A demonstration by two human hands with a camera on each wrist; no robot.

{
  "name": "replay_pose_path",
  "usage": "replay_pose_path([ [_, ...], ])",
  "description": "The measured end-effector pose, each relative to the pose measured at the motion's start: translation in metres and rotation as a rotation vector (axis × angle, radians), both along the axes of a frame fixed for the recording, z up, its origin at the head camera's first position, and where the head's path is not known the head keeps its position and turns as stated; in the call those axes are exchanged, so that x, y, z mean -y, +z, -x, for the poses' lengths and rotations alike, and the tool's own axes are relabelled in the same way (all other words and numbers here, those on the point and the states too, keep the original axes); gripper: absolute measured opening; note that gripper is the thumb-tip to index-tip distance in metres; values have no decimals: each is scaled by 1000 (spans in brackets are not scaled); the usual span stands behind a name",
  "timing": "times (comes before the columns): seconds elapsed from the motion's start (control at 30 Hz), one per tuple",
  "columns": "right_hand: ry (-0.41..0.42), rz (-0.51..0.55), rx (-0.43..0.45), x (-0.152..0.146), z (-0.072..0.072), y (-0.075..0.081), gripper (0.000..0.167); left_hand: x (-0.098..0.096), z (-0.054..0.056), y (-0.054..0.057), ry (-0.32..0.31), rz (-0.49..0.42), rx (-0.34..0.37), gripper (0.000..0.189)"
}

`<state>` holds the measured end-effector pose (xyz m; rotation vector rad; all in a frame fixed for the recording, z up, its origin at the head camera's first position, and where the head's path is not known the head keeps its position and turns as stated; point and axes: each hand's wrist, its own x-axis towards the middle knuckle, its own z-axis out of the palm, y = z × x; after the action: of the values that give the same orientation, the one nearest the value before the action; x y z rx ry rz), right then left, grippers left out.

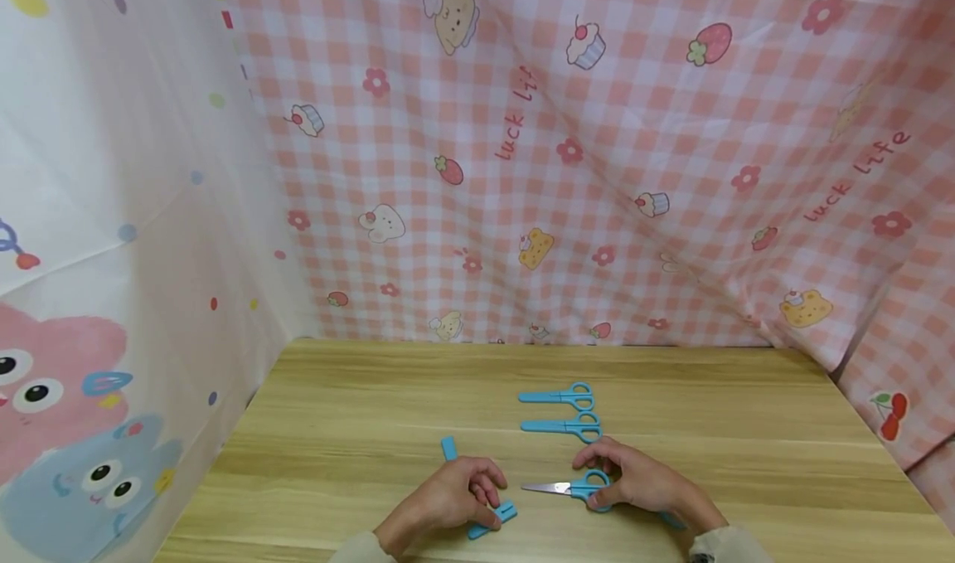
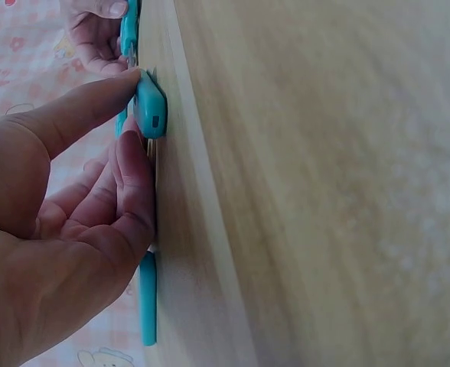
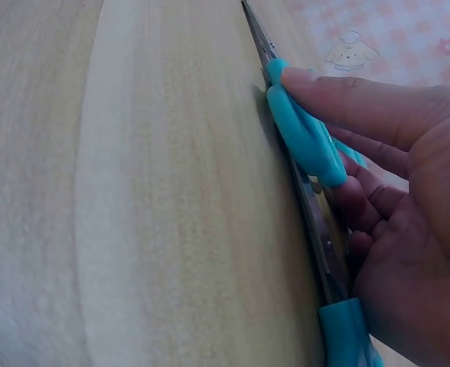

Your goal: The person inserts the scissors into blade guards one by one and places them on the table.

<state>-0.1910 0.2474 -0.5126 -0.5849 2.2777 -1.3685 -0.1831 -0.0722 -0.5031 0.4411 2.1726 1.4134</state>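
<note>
My left hand (image 1: 455,492) pinches a blue scissors sheath (image 1: 506,511) between thumb and fingers, low over the table. Beyond that hand lies another blue sheath (image 1: 448,448), partly covered by it in the head view. To the right, my right hand (image 1: 634,480) holds a pair of scissors (image 1: 579,486) by its blue handles, thumb on the near side. Their bare blades are together and point left toward the left hand. Behind the right hand, a second unsheathed pair of scissors (image 3: 343,325) shows blade and blue handle in the right wrist view; the hand hides most of it in the head view.
Two sheathed blue scissors, one farther back (image 1: 555,397) and one nearer (image 1: 561,426), lie side by side with handles to the right. The wooden table (image 1: 358,397) meets a pink checked cloth (image 1: 477,215) at the back and a white printed cloth (image 1: 149,215) at left.
</note>
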Motion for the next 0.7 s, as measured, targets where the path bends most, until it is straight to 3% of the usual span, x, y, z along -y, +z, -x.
replay_pose_path([
  [0.7, -1, 38, -16, 0, 1, -1, 45, 1, 0, -1, -21, -22, -12, 36],
])
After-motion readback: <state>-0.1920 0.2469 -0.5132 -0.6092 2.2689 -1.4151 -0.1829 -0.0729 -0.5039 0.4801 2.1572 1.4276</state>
